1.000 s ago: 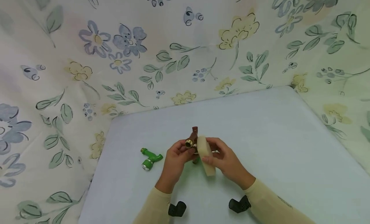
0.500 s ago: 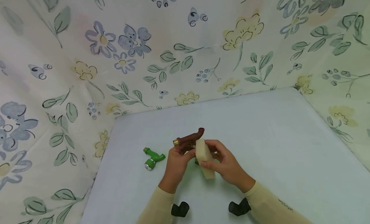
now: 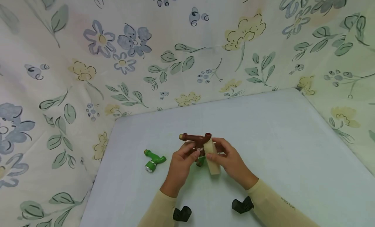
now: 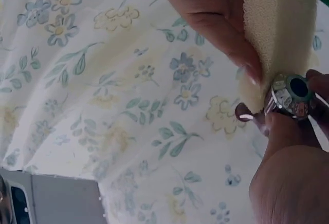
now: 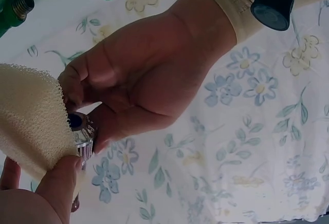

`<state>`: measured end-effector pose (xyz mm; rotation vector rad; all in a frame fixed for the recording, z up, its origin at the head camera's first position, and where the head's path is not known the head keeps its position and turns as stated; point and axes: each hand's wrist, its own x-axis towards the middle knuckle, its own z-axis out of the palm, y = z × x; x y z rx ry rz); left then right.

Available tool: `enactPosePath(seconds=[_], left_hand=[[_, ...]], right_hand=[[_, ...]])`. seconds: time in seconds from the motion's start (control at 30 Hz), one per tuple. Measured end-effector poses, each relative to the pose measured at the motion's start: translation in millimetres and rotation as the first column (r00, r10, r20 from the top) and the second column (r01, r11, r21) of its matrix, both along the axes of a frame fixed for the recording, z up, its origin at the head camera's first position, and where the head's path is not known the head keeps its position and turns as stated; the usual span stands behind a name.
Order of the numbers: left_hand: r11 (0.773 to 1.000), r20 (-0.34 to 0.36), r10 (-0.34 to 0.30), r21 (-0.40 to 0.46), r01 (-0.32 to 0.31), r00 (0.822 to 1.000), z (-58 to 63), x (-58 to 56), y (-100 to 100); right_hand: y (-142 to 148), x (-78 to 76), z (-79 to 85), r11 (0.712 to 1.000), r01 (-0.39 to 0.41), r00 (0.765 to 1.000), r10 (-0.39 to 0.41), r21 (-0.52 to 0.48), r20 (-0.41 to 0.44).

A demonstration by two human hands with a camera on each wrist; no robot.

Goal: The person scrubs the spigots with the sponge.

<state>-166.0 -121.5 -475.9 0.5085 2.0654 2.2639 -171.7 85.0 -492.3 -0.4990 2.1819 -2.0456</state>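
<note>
My left hand (image 3: 182,160) pinches a brown tap (image 3: 193,138) by its chrome handle collar (image 4: 282,100), fingers and thumb on either side. The tap's body lies crosswise above the hand, brass threaded end to the left and spout to the right. A pale cream sponge (image 3: 214,165) is gripped in my right hand (image 3: 229,160), thumb on the near face and fingers behind. The sponge stands upright against the tap's spout end and handle. In the right wrist view, the sponge (image 5: 31,116) covers part of the chrome handle.
A green tap (image 3: 155,160) with a chrome handle lies on the white table (image 3: 263,129) left of my hands. Another green tap (image 3: 200,161) shows partly beneath the hands. Black camera housings (image 3: 182,214) sit at both wrists. Floral cloth (image 3: 164,32) hangs behind the table.
The brown tap has been turned in my left hand: its threaded end faced the camera, then swung out to the left, and now the body lies nearly level. The sponge stays in my right hand.
</note>
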Motion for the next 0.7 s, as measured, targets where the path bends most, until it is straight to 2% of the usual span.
enactPosePath(seconds=[0.07, 0.13, 0.2, 0.27, 0.33, 0.43, 0.57, 0.7], left_hand=[[1.0, -0.007, -0.016, 0.002, 0.016, 1.0, 2.6, 0.9, 0.8], [0.999, -0.014, 0.001, -0.049, -0.001, 1.0, 11.0, 4.2, 2.5], [0.991, -0.008, 0.054, -0.121, -0.055, 0.998, 19.7, 7.4, 4.1], [0.971, -0.005, 0.127, -0.202, -0.125, 0.992, 28.9, 10.5, 6.0], [0.96, 0.017, 0.181, -0.22, -0.173, 0.983, 33.3, 11.5, 6.8], [0.97, 0.028, 0.19, -0.159, -0.183, 0.981, 30.7, 9.6, 5.0], [0.987, -0.02, 0.14, -0.076, -0.141, 0.99, 12.3, 0.5, -0.1], [0.99, -0.033, 0.135, -0.021, -0.136, 0.99, 2.4, -5.6, -0.3]], right_hand=[[-0.6, 0.6, -1.2, 1.0, -0.004, 1.0, 0.004, -0.004, 0.009], [-1.6, 1.6, -2.2, 1.0, -0.011, 1.0, 0.011, -0.01, 0.019], [-2.5, 2.9, -3.1, 1.0, -0.017, 1.0, 0.018, -0.014, 0.023], [-3.1, 4.6, -2.7, 1.0, -0.023, 1.0, 0.023, -0.015, 0.019], [-3.9, 6.4, -2.2, 0.999, -0.033, 0.999, 0.033, -0.01, -0.001], [-5.3, 13.1, 12.6, 0.998, -0.057, 0.997, 0.057, -0.015, -0.042], [-6.3, 20.5, 33.4, 0.998, -0.06, 0.991, 0.058, -0.017, -0.124], [-6.0, 21.5, 37.4, 0.999, -0.04, 0.985, 0.035, -0.026, -0.167]])
